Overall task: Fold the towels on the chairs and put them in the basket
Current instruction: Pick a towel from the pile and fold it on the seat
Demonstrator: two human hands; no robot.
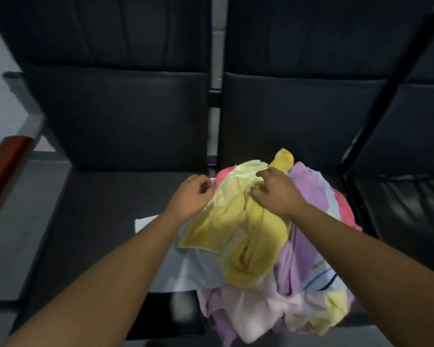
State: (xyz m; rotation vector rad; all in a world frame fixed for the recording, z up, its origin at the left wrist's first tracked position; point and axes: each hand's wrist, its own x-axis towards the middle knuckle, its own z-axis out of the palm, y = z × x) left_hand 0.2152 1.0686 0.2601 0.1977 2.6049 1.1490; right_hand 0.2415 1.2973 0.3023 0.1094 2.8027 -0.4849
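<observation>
A heap of towels lies over the front of two black chair seats. On top is a crumpled yellow towel. Under it lie a lilac towel, a pink one, a pale pink one that hangs over the seat's front edge, and a flat white towel. My left hand pinches a cloth edge at the heap's left side; which towel it belongs to is unclear. My right hand grips the yellow towel at its top. No basket is in view.
The left black seat lies bare beside the heap. A metal gap divides the two chairs, and a black armrest bar runs at the right. A reddish wooden edge shows at the far left.
</observation>
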